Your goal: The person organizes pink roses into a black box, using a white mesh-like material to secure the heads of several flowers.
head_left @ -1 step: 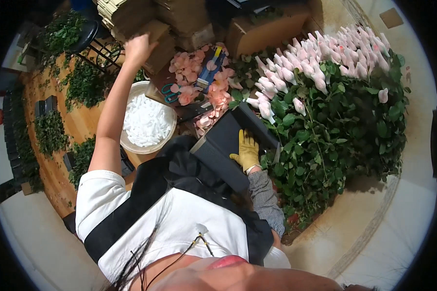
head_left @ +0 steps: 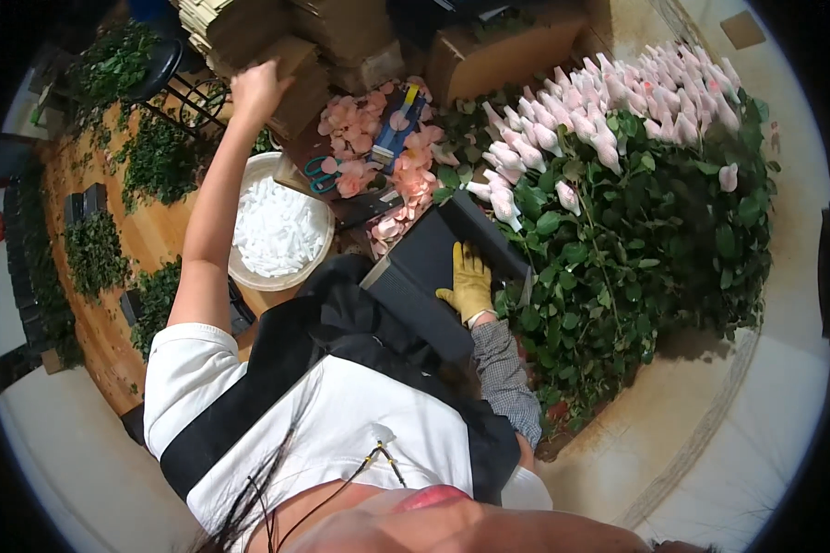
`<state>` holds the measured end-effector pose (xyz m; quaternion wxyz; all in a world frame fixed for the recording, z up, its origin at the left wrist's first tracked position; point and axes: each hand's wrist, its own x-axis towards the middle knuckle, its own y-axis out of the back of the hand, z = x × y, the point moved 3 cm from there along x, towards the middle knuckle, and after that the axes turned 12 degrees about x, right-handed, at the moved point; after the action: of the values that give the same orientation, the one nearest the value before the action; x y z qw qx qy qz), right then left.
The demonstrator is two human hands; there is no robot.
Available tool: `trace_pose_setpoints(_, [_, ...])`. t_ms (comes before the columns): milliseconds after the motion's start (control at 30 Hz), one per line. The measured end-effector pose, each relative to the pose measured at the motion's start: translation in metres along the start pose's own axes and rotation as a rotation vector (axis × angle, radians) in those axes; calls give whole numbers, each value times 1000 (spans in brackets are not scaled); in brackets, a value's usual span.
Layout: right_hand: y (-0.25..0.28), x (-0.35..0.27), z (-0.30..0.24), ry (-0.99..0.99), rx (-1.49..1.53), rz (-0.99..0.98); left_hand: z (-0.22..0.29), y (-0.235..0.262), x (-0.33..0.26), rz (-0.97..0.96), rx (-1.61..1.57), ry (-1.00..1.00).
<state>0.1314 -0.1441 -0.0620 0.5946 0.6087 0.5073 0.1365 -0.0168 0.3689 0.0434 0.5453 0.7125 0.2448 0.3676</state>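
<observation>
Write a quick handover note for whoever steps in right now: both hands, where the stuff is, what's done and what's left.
Left hand: bare, raised, reaching to the cardboard boxes; grip unclear.
Right hand: yellow glove, flat on the black tray, holding nothing.
Nearby: white bowl of white pieces, scissors among pink petals.
Done: pink rose buds are sleeved.
Left: cannot tell from this view.

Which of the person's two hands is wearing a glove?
The right hand: it wears a yellow glove and rests flat on the dark tray beside the roses. The left hand is bare, stretched up to the stacked cardboard.
</observation>
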Motion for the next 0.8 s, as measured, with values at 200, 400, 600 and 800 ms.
trace_pose_setpoints(200, [-3, -4, 20, 5, 39, 72, 69, 80, -45, 147, -541, -177])
trace_pose_setpoints(400, [-5, 3, 8, -24, -63, -25, 208, -13, -183, -1565, -1043, -477])
trace_pose_setpoints(600, [1, 1, 25, 51, 298, 102, 290, -95, -244, -767, -888, -454])
trace_pose_setpoints(800, [4, 14, 4, 35, 158, 174, 297, -75, -229, -435, -212, -857])
